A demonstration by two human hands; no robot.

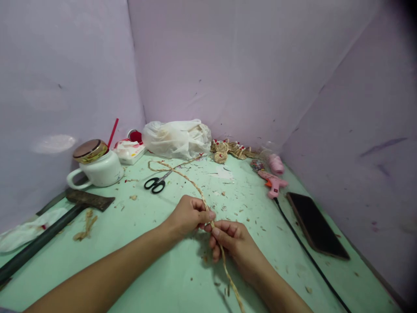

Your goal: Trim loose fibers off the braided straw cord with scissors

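A thin straw-coloured braided cord (189, 181) runs from a loop at the back of the table down toward me and off the bottom edge. My left hand (192, 214) pinches it between thumb and fingers near the middle of the table. Just below, close beside it, my right hand (232, 241) is closed on the same cord. The lower length of cord hangs out past my right hand. Black-handled scissors (155, 184) lie behind and left of my hands, with the cord's loop lying by their blades.
On the left are a hammer (81, 204), a white mug (104, 170) with a lid, and a cloth. A white plastic bag (177, 138) and woven straw pieces (221, 152) sit behind. To the right lie a pink glue gun (275, 182), its black cable and a phone (317, 226).
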